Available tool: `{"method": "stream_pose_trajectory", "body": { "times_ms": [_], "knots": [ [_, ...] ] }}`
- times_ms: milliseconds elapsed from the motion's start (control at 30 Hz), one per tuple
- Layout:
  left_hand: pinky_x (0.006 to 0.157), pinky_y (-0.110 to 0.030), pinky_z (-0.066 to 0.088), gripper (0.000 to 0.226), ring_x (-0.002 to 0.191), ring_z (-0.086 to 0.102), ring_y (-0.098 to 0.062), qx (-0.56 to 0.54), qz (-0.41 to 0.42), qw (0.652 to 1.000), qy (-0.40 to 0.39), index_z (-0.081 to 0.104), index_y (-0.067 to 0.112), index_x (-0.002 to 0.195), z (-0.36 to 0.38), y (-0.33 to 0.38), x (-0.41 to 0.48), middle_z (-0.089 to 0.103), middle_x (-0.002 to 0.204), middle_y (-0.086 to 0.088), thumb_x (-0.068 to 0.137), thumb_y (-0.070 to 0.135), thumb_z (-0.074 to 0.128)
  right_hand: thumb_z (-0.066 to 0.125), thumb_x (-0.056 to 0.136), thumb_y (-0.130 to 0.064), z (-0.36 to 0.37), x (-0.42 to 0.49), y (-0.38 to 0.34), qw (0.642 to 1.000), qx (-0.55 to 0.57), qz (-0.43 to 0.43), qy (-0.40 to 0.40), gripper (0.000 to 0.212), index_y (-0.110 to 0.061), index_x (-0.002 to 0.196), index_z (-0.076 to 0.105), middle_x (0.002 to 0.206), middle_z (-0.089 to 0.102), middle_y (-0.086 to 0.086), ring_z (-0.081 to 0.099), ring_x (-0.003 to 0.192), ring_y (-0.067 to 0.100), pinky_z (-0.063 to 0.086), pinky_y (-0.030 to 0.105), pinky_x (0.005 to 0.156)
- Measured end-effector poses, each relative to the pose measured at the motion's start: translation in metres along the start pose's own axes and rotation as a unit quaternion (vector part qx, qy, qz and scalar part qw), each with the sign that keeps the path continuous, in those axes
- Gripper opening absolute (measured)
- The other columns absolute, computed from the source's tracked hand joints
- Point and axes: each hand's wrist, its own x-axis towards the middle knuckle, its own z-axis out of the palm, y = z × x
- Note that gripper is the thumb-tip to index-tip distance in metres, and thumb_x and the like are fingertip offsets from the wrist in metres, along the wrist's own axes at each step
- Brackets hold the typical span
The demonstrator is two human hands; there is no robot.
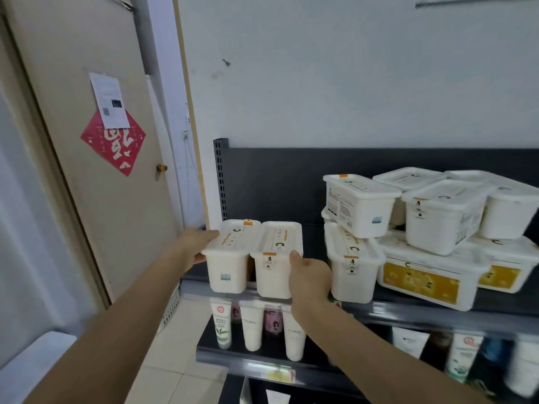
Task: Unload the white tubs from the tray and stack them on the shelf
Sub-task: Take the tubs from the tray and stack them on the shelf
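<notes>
Shelf: dark metal shelf (414, 312) against a pale wall (350, 83), its top board at my chest height.
Room: beige door (96, 176) to my left with a red paper diamond (115, 144) and a white notice (110, 100) on it.
Lower board: upright tubes (252, 328) stand in a row below.
My tubs: two white tubs (253, 258), lids on, side by side at the shelf's left end; contents hidden.
Left hand (198, 243): fingers pressed flat against the left tub's outer side, thumb along the lid edge.
Right hand (310, 275): clasps the right tub's near right corner, thumb on the lid.
Stack: more white tubs (437, 225) piled two high to the right, well apart from mine.
</notes>
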Motion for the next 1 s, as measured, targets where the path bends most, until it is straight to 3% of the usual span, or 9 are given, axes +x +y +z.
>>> {"method": "stream_pose_trajectory", "body": {
  "times_ms": [133, 200, 267, 333, 433, 567, 733, 867, 1000],
  "knots": [
    [0.067, -0.032, 0.054, 0.03, 0.082, 0.064, -0.021, 0.008, 0.019, 1.0, -0.023, 0.054, 0.004, 0.12, 0.005, -0.005, 0.005, 0.065, 0.107, -0.012, 0.091, 0.011, 0.06, 0.053, 0.096, -0.031, 0.001, -0.001, 0.001, 1.0, -0.011, -0.016, -0.01, 0.026, -0.007, 0.088, 0.058, 0.078, 0.057, 0.001, 0.052, 0.064, 0.008, 0.036, 0.018, 0.049],
    [0.075, -0.037, 0.055, 0.026, 0.088, 0.063, -0.024, 0.074, 0.063, 0.995, 0.018, 0.055, 0.006, 0.112, 0.008, -0.007, 0.006, 0.065, 0.111, -0.013, 0.091, 0.019, 0.061, 0.05, 0.097, -0.028, -0.002, -0.004, 0.003, 0.999, -0.02, -0.036, -0.017, 0.024, -0.006, 0.093, 0.059, 0.085, 0.06, 0.003, 0.055, 0.07, 0.01, 0.037, 0.018, 0.052],
    [0.077, -0.035, 0.049, 0.035, 0.092, 0.057, -0.023, 0.171, 0.122, 0.974, 0.081, 0.054, 0.005, 0.116, 0.012, -0.01, 0.005, 0.061, 0.115, -0.012, 0.09, 0.028, 0.061, 0.049, 0.098, -0.024, -0.007, -0.01, 0.007, 0.997, -0.025, -0.07, -0.023, 0.017, -0.009, 0.094, 0.057, 0.088, 0.06, 0.001, 0.056, 0.077, 0.011, 0.039, 0.018, 0.056],
    [0.076, -0.034, 0.047, 0.045, 0.092, 0.055, -0.021, 0.254, 0.177, 0.943, 0.119, 0.052, 0.005, 0.122, 0.016, -0.016, 0.001, 0.06, 0.115, -0.012, 0.089, 0.035, 0.06, 0.049, 0.098, -0.019, -0.011, -0.016, 0.011, 0.994, -0.021, -0.101, -0.038, 0.009, -0.017, 0.092, 0.055, 0.089, 0.059, -0.005, 0.057, 0.08, 0.008, 0.04, 0.016, 0.058],
    [0.082, -0.041, 0.052, 0.045, 0.095, 0.059, -0.027, 0.347, 0.297, 0.872, 0.178, 0.057, 0.003, 0.115, 0.017, -0.029, -0.008, 0.063, 0.109, -0.015, 0.087, 0.038, 0.06, 0.05, 0.097, -0.017, -0.016, -0.021, 0.011, 0.989, -0.033, -0.134, -0.054, 0.011, -0.024, 0.089, 0.054, 0.091, 0.059, -0.009, 0.057, 0.086, 0.005, 0.04, 0.013, 0.06],
    [0.091, -0.043, 0.045, 0.038, 0.106, 0.055, -0.032, 0.366, 0.464, 0.774, 0.226, 0.064, 0.001, 0.102, 0.025, -0.038, -0.043, 0.063, 0.111, -0.016, 0.085, 0.035, 0.058, 0.053, 0.096, -0.018, -0.034, -0.023, 0.016, 0.985, -0.038, -0.159, -0.058, 0.012, -0.021, 0.107, 0.056, 0.096, 0.057, -0.013, 0.055, 0.087, 0.0, 0.041, 0.011, 0.069],
    [0.08, -0.022, 0.039, 0.035, 0.093, 0.056, -0.024, 0.327, 0.547, 0.762, 0.115, 0.066, 0.005, 0.094, 0.067, -0.062, -0.1, 0.065, 0.094, -0.009, 0.086, 0.036, 0.052, 0.056, 0.093, -0.014, -0.079, -0.032, 0.042, 0.98, -0.072, -0.18, -0.05, 0.021, -0.016, 0.114, 0.061, 0.104, 0.063, -0.006, 0.059, 0.098, 0.009, 0.048, 0.024, 0.088],
    [0.069, -0.03, 0.05, 0.027, 0.079, 0.061, -0.02, 0.293, 0.573, 0.765, -0.004, 0.069, 0.006, 0.089, 0.116, -0.09, -0.133, 0.066, 0.085, -0.006, 0.088, 0.028, 0.054, 0.057, 0.093, -0.013, -0.132, -0.032, 0.064, 0.965, -0.133, -0.225, -0.028, 0.019, -0.018, 0.111, 0.063, 0.102, 0.064, -0.005, 0.06, 0.095, 0.008, 0.046, 0.015, 0.081],
    [0.07, -0.028, 0.05, 0.028, 0.08, 0.062, -0.016, 0.288, 0.553, 0.775, -0.104, 0.069, 0.011, 0.092, 0.178, -0.118, -0.158, 0.068, 0.087, -0.001, 0.088, 0.033, 0.053, 0.056, 0.095, -0.011, -0.202, -0.03, 0.097, 0.955, -0.194, -0.222, 0.003, 0.023, -0.014, 0.116, 0.061, 0.103, 0.059, -0.007, 0.056, 0.088, -0.002, 0.044, 0.003, 0.079]
  ]
}}
